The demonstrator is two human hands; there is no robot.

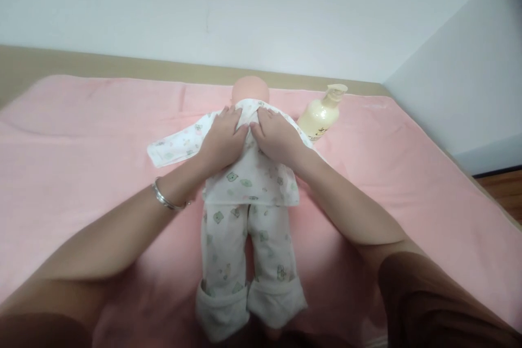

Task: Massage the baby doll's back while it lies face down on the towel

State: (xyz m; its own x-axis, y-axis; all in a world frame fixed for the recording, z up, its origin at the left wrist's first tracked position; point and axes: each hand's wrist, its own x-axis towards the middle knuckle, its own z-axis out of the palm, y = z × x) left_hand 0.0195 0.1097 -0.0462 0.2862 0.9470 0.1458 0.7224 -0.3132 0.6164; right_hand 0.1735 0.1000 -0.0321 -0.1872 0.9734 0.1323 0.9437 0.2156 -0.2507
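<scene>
A baby doll [250, 88] lies stretched out with its head toward the wall, dressed in a white printed shirt [253, 182] and matching trousers [226, 244] with rolled-up cuffs. My left hand [226, 136] rests flat on the upper part of the shirt, fingers pointing toward the head. Beside it my right hand [277, 133] lies flat on the other side, the two thumbs almost meeting in the middle. Neither hand grips anything. One shirt sleeve spreads out to the left; the right sleeve is mostly hidden behind my right arm.
A pale yellow pump bottle [320, 115] stands to the right of the doll's shoulder. Under everything is a pink blanket [101, 119] on a wooden surface [122, 65]. A white wall [261, 16] rises behind, with another wall at the right.
</scene>
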